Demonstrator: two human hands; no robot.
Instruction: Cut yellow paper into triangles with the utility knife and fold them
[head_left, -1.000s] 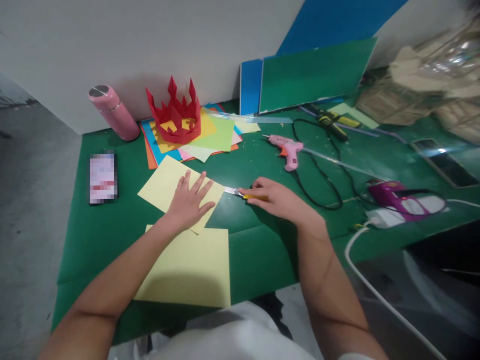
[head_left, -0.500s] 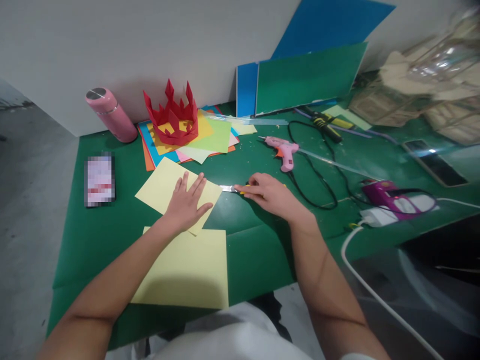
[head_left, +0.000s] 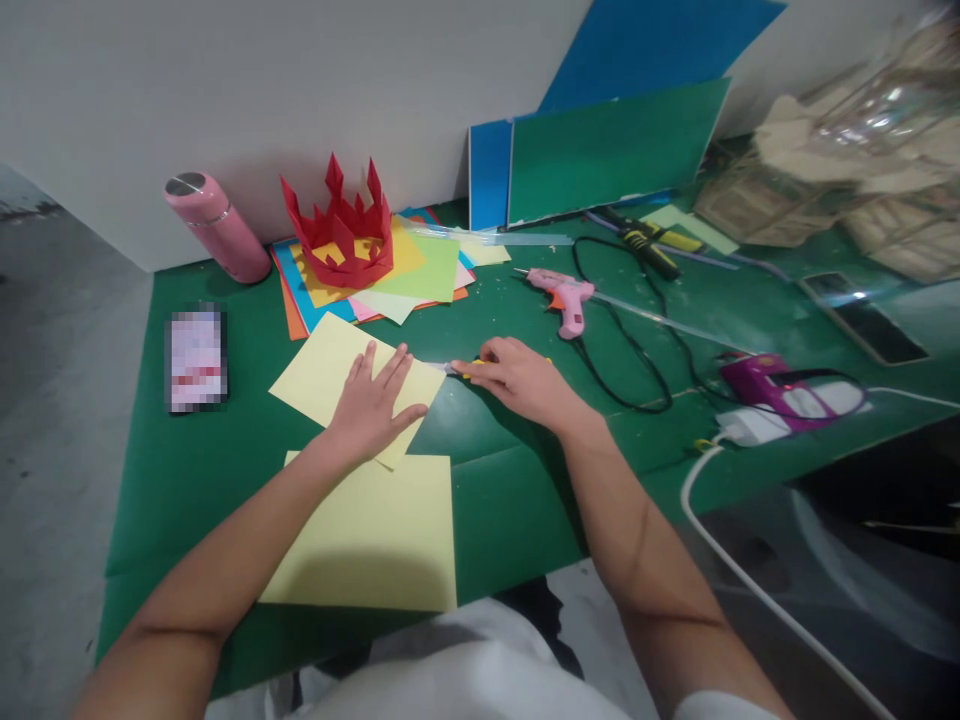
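My left hand [head_left: 375, 398] lies flat with spread fingers on a folded pale yellow paper [head_left: 319, 372], which sits at an angle on the green table. In my right hand [head_left: 523, 382] is a yellow utility knife [head_left: 466, 369], its blade pointing left. The blade's tip reaches the paper's right corner; it looks slid in at that edge, though how far is hidden. Nearer to me, a second pale yellow sheet [head_left: 375, 545] lies flat, partly beneath the first paper.
A red paper crown [head_left: 349, 255] stands on coloured sheets [head_left: 442, 275] at the back. Left are a pink bottle [head_left: 217, 228] and a phone [head_left: 196, 358]. Right are a pink glue gun [head_left: 566, 298] with a black cord, pliers [head_left: 651, 245], and a purple power strip [head_left: 757, 380].
My right hand has moved left with the utility knife, and the blade now reaches further over the paper's right corner. My left hand stays pressed on the paper.
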